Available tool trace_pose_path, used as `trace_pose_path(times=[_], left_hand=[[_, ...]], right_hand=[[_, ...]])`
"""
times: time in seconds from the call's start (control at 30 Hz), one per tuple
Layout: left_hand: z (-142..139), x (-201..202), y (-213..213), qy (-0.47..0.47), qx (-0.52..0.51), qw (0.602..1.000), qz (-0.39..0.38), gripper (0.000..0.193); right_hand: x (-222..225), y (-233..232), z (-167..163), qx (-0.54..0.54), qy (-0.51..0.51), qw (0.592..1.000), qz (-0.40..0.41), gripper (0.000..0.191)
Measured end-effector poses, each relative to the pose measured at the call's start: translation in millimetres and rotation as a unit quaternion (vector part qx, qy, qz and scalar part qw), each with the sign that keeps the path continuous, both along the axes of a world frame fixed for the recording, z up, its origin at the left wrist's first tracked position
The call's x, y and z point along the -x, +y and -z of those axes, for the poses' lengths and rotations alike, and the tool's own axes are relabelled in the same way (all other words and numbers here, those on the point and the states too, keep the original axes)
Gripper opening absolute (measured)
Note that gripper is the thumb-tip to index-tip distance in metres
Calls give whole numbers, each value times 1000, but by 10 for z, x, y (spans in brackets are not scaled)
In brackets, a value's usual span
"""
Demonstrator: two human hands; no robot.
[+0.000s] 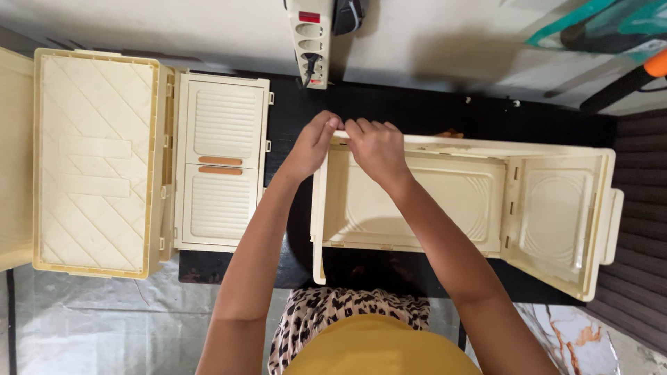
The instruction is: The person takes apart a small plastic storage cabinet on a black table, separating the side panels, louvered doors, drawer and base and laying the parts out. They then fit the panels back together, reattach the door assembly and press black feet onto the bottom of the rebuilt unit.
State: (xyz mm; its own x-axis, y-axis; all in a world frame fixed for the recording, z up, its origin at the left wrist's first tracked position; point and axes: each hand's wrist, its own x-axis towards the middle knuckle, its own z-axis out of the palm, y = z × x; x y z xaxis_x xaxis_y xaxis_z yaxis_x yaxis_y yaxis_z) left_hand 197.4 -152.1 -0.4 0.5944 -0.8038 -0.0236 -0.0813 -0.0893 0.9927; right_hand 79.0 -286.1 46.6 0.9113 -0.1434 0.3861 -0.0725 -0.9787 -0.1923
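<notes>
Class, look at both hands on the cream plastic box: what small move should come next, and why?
Probably press down along the top edge. Both the left hand and right hand pinch the upper left corner of the open cream box, whose side flap hangs open; the corner seems not yet seated, though the joint itself is hidden by the fingers.

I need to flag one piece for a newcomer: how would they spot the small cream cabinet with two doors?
Start at the black table. On its left part, left of both hands, lies the cream cabinet, beside a bigger quilted-pattern panel. Only it has two ribbed doors with orange handles meeting at its middle.
</notes>
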Motion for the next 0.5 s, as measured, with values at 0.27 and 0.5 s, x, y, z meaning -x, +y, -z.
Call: trace_pose_path(times=[0.27,0.5], left_hand=[[-86,-49,52,-40,16,999,16,29],[-665,29,-23,-247,-101,964,14,25]], right_hand=[[119,-29,-108,-47,18,999,-18,40],[1189,-342,-562,-62,-15,993,98,52]])
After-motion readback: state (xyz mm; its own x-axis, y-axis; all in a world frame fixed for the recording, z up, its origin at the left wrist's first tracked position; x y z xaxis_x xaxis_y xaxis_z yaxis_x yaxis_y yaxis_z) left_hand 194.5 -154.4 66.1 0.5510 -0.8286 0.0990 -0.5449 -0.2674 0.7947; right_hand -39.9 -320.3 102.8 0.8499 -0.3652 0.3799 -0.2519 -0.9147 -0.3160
